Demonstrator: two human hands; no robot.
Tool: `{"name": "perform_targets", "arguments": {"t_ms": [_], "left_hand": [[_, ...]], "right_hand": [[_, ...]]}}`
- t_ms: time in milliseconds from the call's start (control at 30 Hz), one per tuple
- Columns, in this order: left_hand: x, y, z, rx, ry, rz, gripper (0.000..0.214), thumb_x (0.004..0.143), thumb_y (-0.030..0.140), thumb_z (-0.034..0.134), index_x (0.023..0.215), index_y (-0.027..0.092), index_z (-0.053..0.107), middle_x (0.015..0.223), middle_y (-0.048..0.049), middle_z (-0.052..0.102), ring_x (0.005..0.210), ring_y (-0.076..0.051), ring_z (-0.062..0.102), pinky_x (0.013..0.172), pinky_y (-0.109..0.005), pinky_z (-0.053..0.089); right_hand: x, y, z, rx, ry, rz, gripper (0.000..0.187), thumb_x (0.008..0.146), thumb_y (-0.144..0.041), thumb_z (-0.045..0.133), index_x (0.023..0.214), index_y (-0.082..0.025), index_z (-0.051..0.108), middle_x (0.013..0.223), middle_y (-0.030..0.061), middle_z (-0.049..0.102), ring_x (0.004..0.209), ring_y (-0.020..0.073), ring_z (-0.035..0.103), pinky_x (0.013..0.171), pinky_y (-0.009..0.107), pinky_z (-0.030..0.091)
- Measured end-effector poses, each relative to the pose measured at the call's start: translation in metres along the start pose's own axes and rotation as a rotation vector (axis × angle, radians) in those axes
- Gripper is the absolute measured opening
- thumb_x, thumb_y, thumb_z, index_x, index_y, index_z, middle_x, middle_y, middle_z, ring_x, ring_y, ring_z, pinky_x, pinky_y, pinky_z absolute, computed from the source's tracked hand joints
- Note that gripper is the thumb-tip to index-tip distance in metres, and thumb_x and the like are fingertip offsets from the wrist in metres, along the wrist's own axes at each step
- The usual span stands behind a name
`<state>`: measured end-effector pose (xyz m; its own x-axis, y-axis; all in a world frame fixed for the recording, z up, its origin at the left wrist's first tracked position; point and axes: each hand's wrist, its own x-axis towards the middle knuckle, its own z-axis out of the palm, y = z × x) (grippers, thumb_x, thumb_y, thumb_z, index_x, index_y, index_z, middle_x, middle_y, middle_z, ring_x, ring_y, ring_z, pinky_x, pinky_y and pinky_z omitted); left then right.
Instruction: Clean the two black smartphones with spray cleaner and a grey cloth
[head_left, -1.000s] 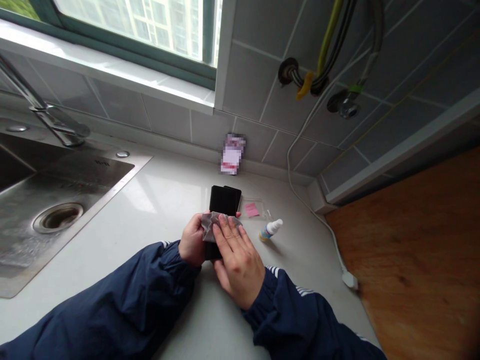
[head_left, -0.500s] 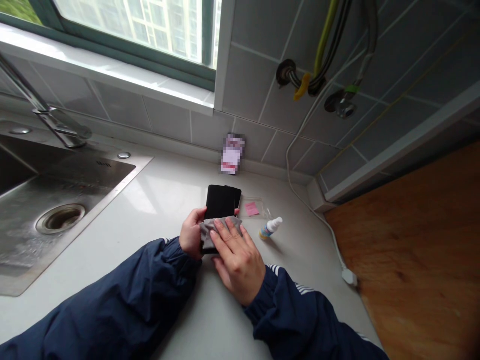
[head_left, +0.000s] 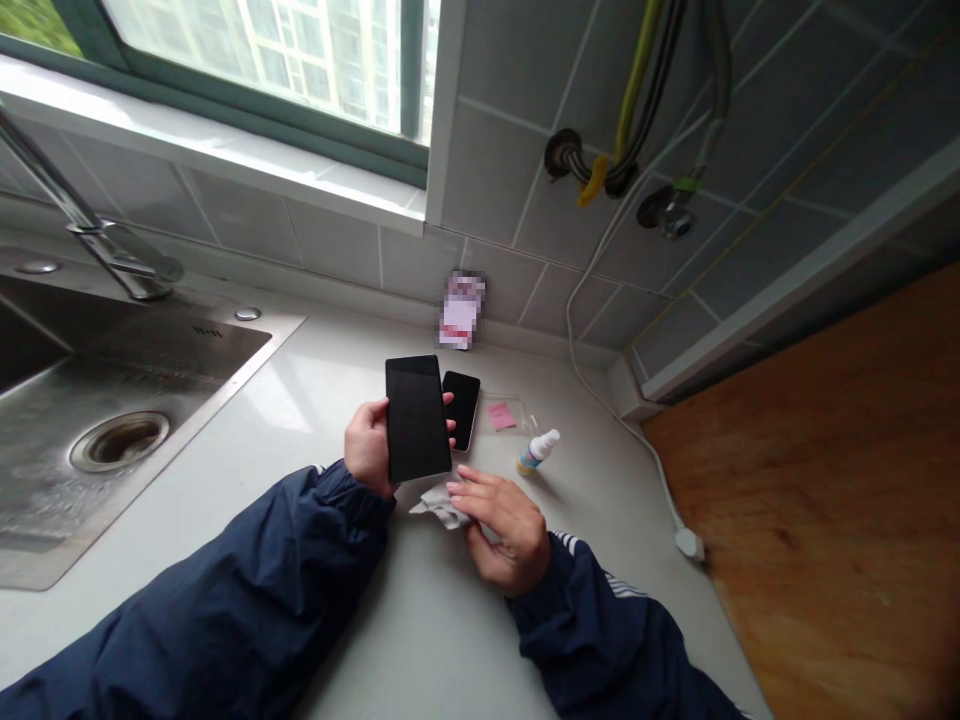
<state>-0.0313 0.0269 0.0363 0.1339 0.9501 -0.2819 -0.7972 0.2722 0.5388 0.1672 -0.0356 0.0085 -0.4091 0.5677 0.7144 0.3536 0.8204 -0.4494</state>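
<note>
My left hand grips a black smartphone from behind, thumb along its left edge and fingertips around its right edge; the dark screen faces me. Just below and to the right, my right hand pinches a crumpled grey cloth between thumb and fingers, apart from the screen. Behind the held phone, a second dark phone lies on the counter, partly covered by my left fingertips. A small spray bottle with a white top stands to the right, beside a clear case with a pink note.
A steel sink with a faucet is on the left. A blurred upright phone-like item leans on the tiled wall. A white cable with a plug runs down by the wooden board on the right.
The cloth has come off the phone's screen and is now bunched in my right hand, lower down. My left hand has shifted slightly left and tilted the phone up, uncovering the second phone.
</note>
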Motion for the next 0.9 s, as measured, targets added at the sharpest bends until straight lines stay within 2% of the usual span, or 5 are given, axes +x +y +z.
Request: {"name": "perform_targets", "arguments": {"t_ms": [133,300,533,700,900], "left_hand": [[0.003,0.001,-0.004,0.038,-0.004,0.036,0.069,0.092,0.033,0.034,0.146,-0.006,0.051,0.124,-0.0240,0.074,0.080,-0.034,0.077,0.067,-0.048,0.063],[0.000,0.000,-0.005,0.027,-0.089,-0.002,0.072,0.094,0.038,0.034,0.153,-0.001,0.045,0.122,-0.0254,0.074,0.082,-0.035,0.077,0.071,-0.051,0.063],[-0.009,-0.006,-0.002,0.039,-0.214,-0.140,0.073,0.097,0.054,0.036,0.148,0.004,0.049,0.128,-0.0267,0.071,0.083,-0.036,0.077,0.071,-0.051,0.062],[-0.011,-0.011,-0.001,0.030,-0.228,-0.196,0.068,0.098,0.053,0.036,0.145,0.007,0.051,0.128,-0.0245,0.071,0.085,-0.035,0.077,0.074,-0.052,0.062],[-0.013,-0.019,-0.002,0.042,-0.300,-0.244,0.065,0.099,0.055,0.037,0.146,0.013,0.049,0.130,-0.0223,0.071,0.092,-0.036,0.076,0.078,-0.051,0.061]], "right_hand": [[0.008,-0.006,-0.003,0.212,-0.038,0.112,0.020,0.095,-0.029,0.056,0.098,-0.021,0.073,0.094,0.0084,0.081,0.099,0.0227,0.076,0.089,0.041,0.062],[0.003,-0.009,0.000,0.444,-0.105,0.526,0.057,0.096,-0.070,0.050,0.084,-0.020,0.076,0.084,0.0111,0.079,0.086,0.0239,0.073,0.085,0.040,0.058],[-0.015,0.001,0.016,0.666,-0.281,0.913,0.059,0.101,-0.068,0.049,0.094,-0.013,0.069,0.071,0.0061,0.074,0.038,0.0076,0.051,0.038,0.020,0.037],[-0.010,-0.002,0.018,0.849,-0.422,1.015,0.068,0.087,-0.077,0.063,0.104,-0.011,0.068,0.079,0.0086,0.076,0.039,0.0087,0.056,0.033,0.019,0.038],[-0.003,-0.005,0.015,0.927,-0.451,1.060,0.062,0.082,-0.074,0.071,0.077,-0.012,0.070,0.058,0.0021,0.066,0.039,0.0086,0.055,0.034,0.017,0.036]]}}
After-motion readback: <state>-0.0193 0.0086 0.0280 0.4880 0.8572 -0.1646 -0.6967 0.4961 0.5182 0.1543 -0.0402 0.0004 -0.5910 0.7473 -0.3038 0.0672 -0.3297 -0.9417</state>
